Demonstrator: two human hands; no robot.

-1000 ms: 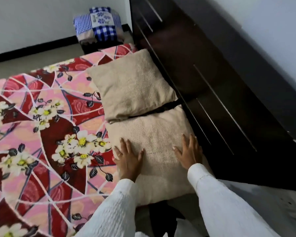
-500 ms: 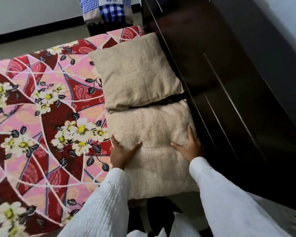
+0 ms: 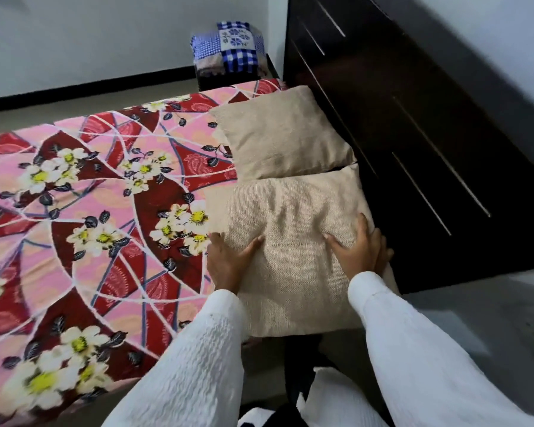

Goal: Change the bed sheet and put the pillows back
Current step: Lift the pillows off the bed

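Coarse cloth against polished dark wood.

The near pillow (image 3: 293,241) and the far pillow (image 3: 282,134) are covered in a beige, burlap-like weave, matt and rough, its grain plain to see. The bed sheet (image 3: 105,211) is smooth printed cloth, matt, with flowers on pink and red. The headboard (image 3: 413,134) looks like dark wood with a glossy finish, set with thin bright strips that look like metal. The sleeves (image 3: 182,365) are white cloth with a crinkled texture. The folded blanket (image 3: 228,46) is soft checked cloth.
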